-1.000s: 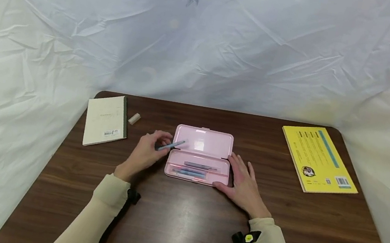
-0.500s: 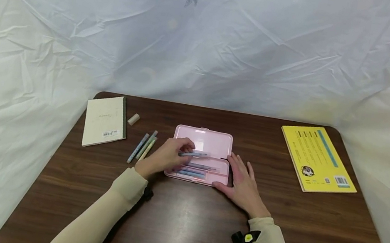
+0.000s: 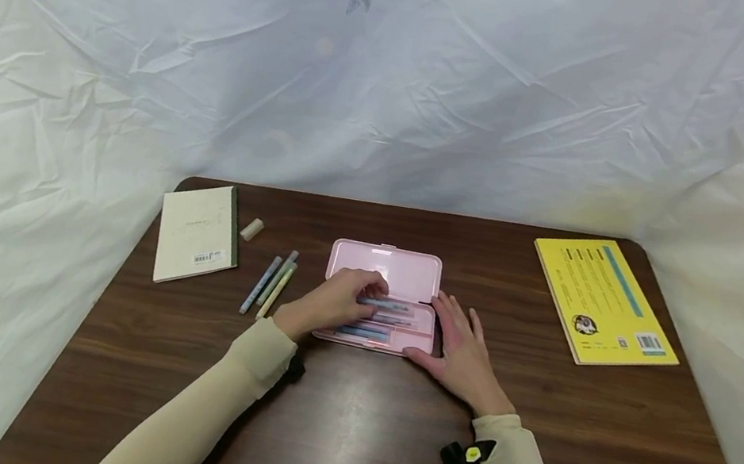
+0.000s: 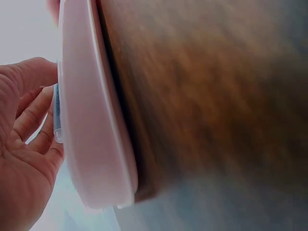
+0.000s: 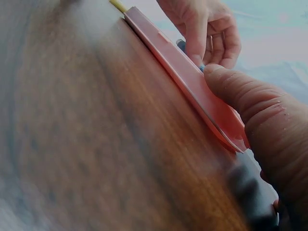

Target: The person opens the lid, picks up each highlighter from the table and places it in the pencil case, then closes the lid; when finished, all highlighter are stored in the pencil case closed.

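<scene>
We see the left hand (image 3: 336,300) pinching a pen (image 3: 391,306); right hand (image 3: 466,356), fingers extended, steadies the pink case (image 3: 413,342). Pen's probably light, stiff, slick: grip mid-barrel.

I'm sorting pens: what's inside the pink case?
In the open case, pens lie on both sides of a divider. The left hand holds another pen and covers part of the inside; anything beneath is hidden.
</scene>
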A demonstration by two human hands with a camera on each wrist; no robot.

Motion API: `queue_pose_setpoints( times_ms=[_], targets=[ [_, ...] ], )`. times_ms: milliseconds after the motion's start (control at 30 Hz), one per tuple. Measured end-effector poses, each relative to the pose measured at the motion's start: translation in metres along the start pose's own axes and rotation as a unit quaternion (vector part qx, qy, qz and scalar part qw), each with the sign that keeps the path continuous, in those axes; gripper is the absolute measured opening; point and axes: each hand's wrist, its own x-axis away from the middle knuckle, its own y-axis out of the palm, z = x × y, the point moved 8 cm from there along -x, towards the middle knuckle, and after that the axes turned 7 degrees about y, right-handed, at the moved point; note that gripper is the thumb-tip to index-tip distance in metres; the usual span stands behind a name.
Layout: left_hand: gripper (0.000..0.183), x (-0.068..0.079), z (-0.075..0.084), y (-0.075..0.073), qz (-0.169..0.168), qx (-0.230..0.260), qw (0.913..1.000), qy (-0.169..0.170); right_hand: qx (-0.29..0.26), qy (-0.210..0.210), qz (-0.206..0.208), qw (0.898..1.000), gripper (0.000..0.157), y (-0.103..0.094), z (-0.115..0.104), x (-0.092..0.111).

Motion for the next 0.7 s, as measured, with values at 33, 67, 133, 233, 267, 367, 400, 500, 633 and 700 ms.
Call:
queue_pose_setpoints(
  times_ms=[33,67,133,233,267,367,400,500,633,700],
  targets=[
    [0.023,-0.001,0.000,0.001,-0.003,-0.002,1.0000,0.000,0.000,0.000,0.000,1.000,0.101,0.000,0.000,0.000],
    [0.023,-0.002,0.001,0.002,-0.006,-0.002,1.0000,0.000,0.000,-0.001,0.001,1.000,0.101,0.000,0.000,0.000],
    [0.023,-0.004,0.002,0.004,-0.011,0.002,0.9999,0.001,-0.001,-0.003,0.002,1.000,0.101,0.000,0.000,0.000],
    [0.024,-0.007,0.004,0.007,-0.018,0.006,0.9998,0.000,-0.003,-0.007,0.007,1.000,0.100,-0.001,0.000,0.000],
    [0.024,-0.008,0.004,0.008,-0.019,0.007,0.9998,-0.001,-0.003,-0.009,0.009,1.000,0.100,-0.001,-0.001,0.000],
    [0.025,-0.009,0.004,0.009,-0.021,0.007,0.9998,-0.003,-0.005,-0.014,0.013,1.000,0.099,-0.001,-0.002,0.000],
    [0.025,-0.009,0.004,0.010,-0.020,0.008,0.9998,-0.003,-0.005,-0.015,0.014,1.000,0.099,-0.002,-0.002,0.000],
    [0.026,-0.007,0.003,0.009,-0.012,0.018,0.9997,-0.008,-0.005,-0.016,0.014,1.000,0.099,-0.002,-0.003,0.000],
    [0.027,-0.001,0.001,0.005,0.005,0.033,0.9992,-0.022,-0.004,-0.015,0.012,1.000,0.099,-0.002,-0.003,0.000],
    [0.028,0.003,0.001,0.001,0.017,0.038,0.9987,-0.029,-0.004,-0.014,0.012,1.000,0.099,-0.003,-0.003,0.000]
  ],
)
